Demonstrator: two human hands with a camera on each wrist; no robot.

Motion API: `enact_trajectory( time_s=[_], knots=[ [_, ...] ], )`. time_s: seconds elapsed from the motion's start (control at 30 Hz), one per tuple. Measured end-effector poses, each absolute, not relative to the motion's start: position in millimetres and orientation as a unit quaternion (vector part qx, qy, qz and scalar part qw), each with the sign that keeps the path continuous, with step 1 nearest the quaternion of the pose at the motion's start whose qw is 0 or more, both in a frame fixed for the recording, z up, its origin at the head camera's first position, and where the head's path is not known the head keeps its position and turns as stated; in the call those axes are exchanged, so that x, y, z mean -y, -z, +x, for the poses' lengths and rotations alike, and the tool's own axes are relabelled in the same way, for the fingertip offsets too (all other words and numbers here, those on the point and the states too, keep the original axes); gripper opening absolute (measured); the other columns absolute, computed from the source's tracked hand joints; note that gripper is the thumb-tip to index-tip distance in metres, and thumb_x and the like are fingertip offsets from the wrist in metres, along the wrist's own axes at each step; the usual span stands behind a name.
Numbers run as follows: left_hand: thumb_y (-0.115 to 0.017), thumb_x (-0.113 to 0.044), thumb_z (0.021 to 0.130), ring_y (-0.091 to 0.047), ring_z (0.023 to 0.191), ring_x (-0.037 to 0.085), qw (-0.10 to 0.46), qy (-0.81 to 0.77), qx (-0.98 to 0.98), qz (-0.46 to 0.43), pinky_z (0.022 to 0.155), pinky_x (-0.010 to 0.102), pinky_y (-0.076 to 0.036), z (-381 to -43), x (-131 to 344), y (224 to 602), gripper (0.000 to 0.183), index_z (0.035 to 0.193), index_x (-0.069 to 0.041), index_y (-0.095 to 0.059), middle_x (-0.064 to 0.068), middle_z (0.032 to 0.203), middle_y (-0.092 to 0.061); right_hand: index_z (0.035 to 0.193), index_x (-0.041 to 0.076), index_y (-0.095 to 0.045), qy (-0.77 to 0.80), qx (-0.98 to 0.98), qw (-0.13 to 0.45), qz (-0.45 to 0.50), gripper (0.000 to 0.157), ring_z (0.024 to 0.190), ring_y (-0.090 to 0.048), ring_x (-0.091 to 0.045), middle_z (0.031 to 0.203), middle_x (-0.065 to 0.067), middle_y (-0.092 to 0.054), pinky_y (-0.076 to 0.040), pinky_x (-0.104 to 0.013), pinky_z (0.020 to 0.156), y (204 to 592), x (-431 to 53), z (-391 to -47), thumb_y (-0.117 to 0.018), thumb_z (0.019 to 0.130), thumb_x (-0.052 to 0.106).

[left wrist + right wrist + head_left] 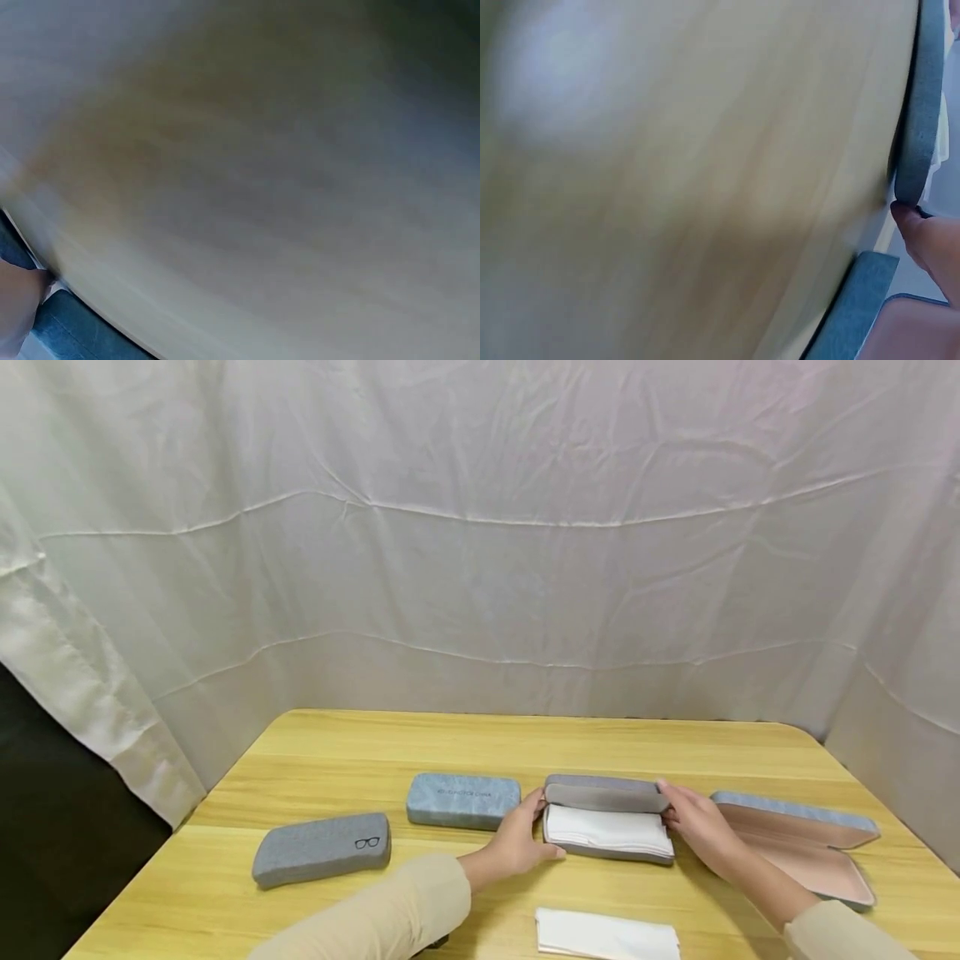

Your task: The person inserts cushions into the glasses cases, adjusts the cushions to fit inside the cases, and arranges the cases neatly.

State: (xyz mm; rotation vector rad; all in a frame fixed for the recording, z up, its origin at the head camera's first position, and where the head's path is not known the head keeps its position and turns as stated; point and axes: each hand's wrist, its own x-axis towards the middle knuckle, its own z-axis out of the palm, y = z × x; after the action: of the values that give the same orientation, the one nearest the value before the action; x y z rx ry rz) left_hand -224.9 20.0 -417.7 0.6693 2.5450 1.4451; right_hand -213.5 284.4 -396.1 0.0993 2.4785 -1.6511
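A grey glasses case [617, 853] lies with its lid [603, 795] partly raised. Inside it is a folded white cloth [607, 827]. My left hand [516, 842] grips the left end of this case, thumb along the front corner and fingers toward the hinge side. At the other end, my right hand [701, 827] holds the lid's right edge, with a finger on top of its corner. The right wrist view shows a fingertip of the right hand [934, 240] at the end of the grey case [921, 112]. The left wrist view is mostly tabletop.
A closed blue glasses case [463, 802] stands just left of my left hand, a closed grey one [322, 850] farther left. An open blue case with pink lining [813, 864] lies beyond my right hand. Another folded white cloth [606, 935] lies near the front.
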Motion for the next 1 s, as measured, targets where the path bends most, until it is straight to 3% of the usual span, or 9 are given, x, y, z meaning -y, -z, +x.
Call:
enact_trajectory(
  time_s=[0.13,0.4,0.57,0.73,0.87,0.97,1.0],
  knots=[
    [-0.075,-0.007,0.076,-0.04,0.131,0.033,0.07,-0.485,-0.842,0.226,0.106,0.038,-0.037,-224,-20,417,0.086,0.144,0.003,-0.024,0.02,0.141,-0.041,0.144,-0.011,-0.011,0.563,-0.821,0.085,0.025,0.085,0.14,-0.008,-0.043,0.151,-0.03,-0.006,-0.023,-0.05,0.111,396,-285,-217,-0.033,0.096,0.055],
    [-0.075,-0.008,0.076,-0.042,0.13,0.032,0.071,-0.479,-0.847,0.221,0.105,0.037,-0.038,-224,-21,416,0.086,0.144,0.003,-0.024,0.02,0.14,-0.043,0.143,-0.005,-0.026,0.577,-0.809,0.106,-0.023,0.069,0.141,-0.006,-0.041,0.152,-0.024,-0.012,-0.017,-0.057,0.111,395,-292,-221,-0.038,0.098,0.047],
    [-0.075,-0.008,0.076,-0.042,0.129,0.032,0.066,-0.476,-0.849,0.221,0.105,0.037,-0.039,-225,-21,418,0.085,0.144,0.003,-0.024,0.02,0.139,-0.043,0.142,-0.004,-0.028,0.586,-0.798,0.134,-0.045,0.064,0.14,-0.002,-0.043,0.153,-0.025,-0.007,-0.016,-0.06,0.11,394,-295,-223,-0.038,0.099,0.042],
    [-0.075,-0.008,0.076,-0.042,0.13,0.033,0.072,-0.476,-0.851,0.213,0.105,0.038,-0.038,-225,-22,418,0.084,0.142,0.004,-0.025,0.021,0.14,-0.042,0.14,0.006,-0.038,0.593,-0.787,0.159,-0.059,0.054,0.14,0.005,-0.044,0.155,-0.022,-0.001,-0.011,-0.064,0.109,391,-299,-227,-0.041,0.098,0.04],
    [-0.075,-0.008,0.077,-0.041,0.13,0.032,0.08,-0.473,-0.853,0.208,0.105,0.038,-0.038,-225,-22,416,0.083,0.142,0.002,-0.026,0.021,0.141,-0.041,0.141,0.007,-0.039,0.59,-0.786,0.168,-0.084,0.051,0.14,0.002,-0.044,0.154,-0.023,0.0,-0.021,-0.061,0.107,390,-302,-230,-0.041,0.099,0.036],
    [-0.075,-0.009,0.077,-0.041,0.131,0.032,0.084,-0.472,-0.853,0.205,0.105,0.039,-0.038,-225,-22,416,0.082,0.142,0.001,-0.025,0.021,0.142,-0.04,0.141,0.005,-0.038,0.591,-0.781,0.174,-0.103,0.049,0.139,0.002,-0.044,0.153,-0.025,0.0,-0.028,-0.053,0.105,389,-304,-232,-0.04,0.1,0.033],
    [-0.075,-0.009,0.077,-0.04,0.131,0.032,0.085,-0.472,-0.853,0.205,0.105,0.039,-0.038,-225,-22,415,0.082,0.142,0.001,-0.025,0.021,0.142,-0.04,0.141,0.006,-0.038,0.59,-0.78,0.178,-0.11,0.049,0.139,-0.004,-0.04,0.153,-0.025,0.001,-0.031,-0.048,0.104,389,-305,-233,-0.04,0.1,0.032]
  ],
)
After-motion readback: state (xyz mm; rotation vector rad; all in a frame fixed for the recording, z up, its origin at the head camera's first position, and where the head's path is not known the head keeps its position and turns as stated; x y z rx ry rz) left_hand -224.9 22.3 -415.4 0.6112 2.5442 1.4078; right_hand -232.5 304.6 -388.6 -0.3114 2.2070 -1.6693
